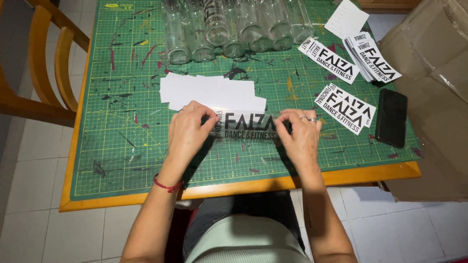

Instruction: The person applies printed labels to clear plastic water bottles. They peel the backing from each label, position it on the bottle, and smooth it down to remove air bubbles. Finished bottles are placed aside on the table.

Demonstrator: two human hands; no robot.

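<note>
Both hands pinch a clear glass bottle with black lettering (248,125), lying sideways on the paint-flecked green cutting mat (122,146): left hand (187,131) clamped at one end, right hand (300,136) at the other. Pressing evenly outward should keep the lettering smooth, I'd judge.

Glass bottles (234,29) cut off by top edge; cardboard box (434,73) by right edge.

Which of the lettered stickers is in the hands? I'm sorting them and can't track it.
The clear strip with black lettering, stretched between left hand and right hand; it alone is transparent, while the others lie on white backing.
</note>
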